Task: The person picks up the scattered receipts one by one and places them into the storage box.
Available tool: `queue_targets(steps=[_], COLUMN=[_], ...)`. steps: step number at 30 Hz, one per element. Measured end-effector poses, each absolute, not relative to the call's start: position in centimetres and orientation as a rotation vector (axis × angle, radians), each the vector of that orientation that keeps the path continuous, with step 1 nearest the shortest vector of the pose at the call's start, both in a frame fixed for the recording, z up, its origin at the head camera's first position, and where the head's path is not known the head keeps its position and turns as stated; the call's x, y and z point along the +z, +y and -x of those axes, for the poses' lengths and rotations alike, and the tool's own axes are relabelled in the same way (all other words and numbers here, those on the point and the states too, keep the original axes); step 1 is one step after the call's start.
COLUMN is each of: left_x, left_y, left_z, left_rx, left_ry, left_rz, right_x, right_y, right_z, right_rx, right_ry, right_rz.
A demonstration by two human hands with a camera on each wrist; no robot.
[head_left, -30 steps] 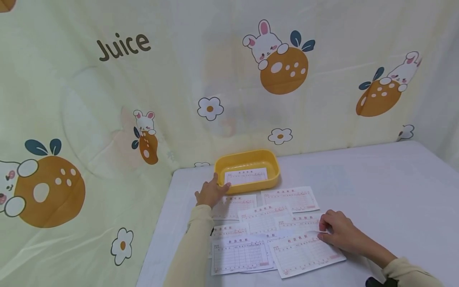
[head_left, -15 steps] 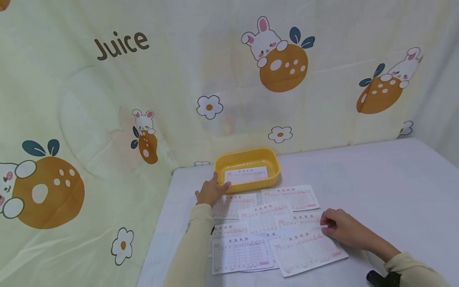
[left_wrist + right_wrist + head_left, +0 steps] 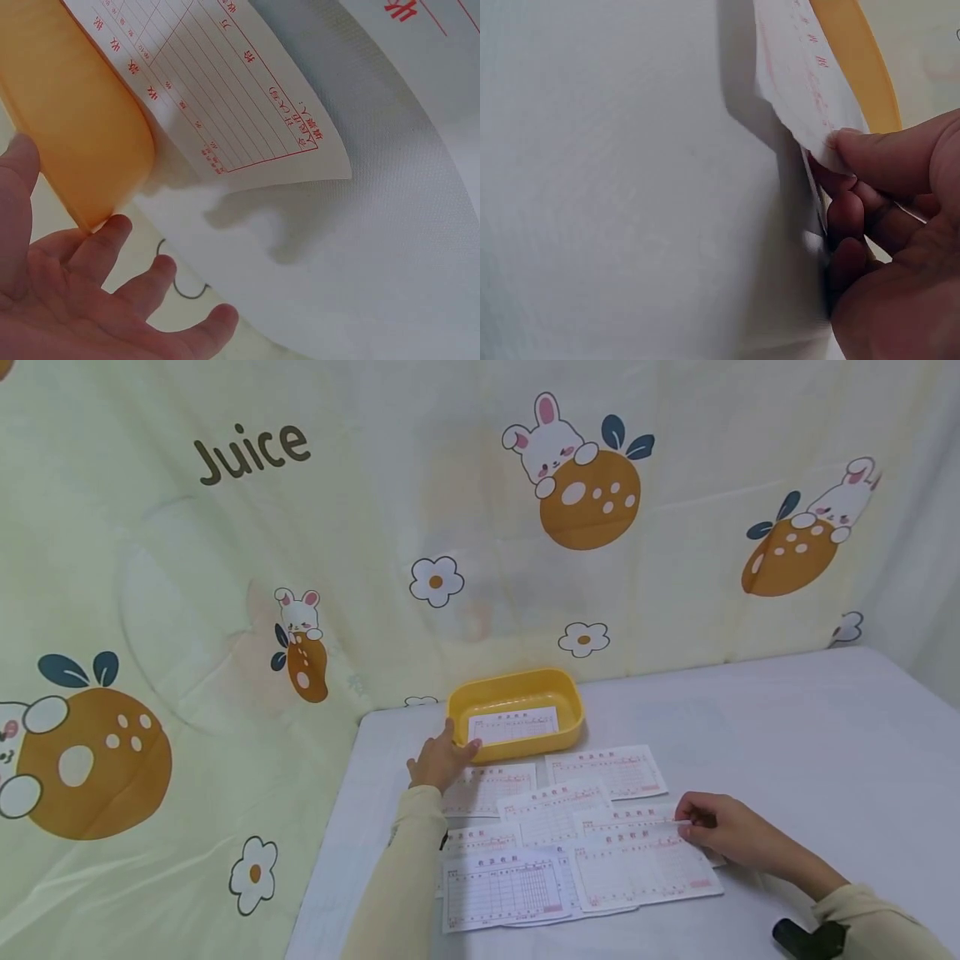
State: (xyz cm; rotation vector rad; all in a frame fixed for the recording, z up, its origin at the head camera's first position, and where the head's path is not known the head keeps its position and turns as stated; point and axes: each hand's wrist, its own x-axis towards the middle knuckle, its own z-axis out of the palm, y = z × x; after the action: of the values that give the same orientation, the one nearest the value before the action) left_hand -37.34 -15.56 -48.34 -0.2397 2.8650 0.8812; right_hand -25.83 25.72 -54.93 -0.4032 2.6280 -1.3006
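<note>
My right hand (image 3: 731,831) pinches the top right corner of a printed receipt slip (image 3: 637,868) between thumb and fingertips. In the right wrist view the lifted edge of that receipt slip (image 3: 802,82) bends up from the table. My left hand (image 3: 438,760) holds the near left corner of a yellow tray (image 3: 525,749), thumb on one side and index finger on the other. In the left wrist view its remaining fingers (image 3: 154,281) stand apart from the tray. One receipt slip (image 3: 513,724) lies inside the tray.
More receipt slips lie overlapping in front of the tray, such as a receipt slip (image 3: 603,772) at the back and a receipt slip (image 3: 502,889) nearer the front. They rest on a white-covered table (image 3: 810,760). A patterned curtain (image 3: 360,527) hangs behind.
The right hand has moved slightly away and to the right, lifting and turning the front receipt slip straighter. The left hand stays at the tray's corner.
</note>
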Motion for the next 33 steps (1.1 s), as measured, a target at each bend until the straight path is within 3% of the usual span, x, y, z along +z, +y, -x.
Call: queue_targets(steps=[33], left_x=[-48.8], left_y=[-15.7], left_z=[38.3], left_rx=[0.834], left_ry=[2.842], left_rz=[0.248], right_x=[-55.2], right_y=[26.7], right_z=[25.7], right_rx=[-1.383], right_ry=[2.73], right_rz=[0.445])
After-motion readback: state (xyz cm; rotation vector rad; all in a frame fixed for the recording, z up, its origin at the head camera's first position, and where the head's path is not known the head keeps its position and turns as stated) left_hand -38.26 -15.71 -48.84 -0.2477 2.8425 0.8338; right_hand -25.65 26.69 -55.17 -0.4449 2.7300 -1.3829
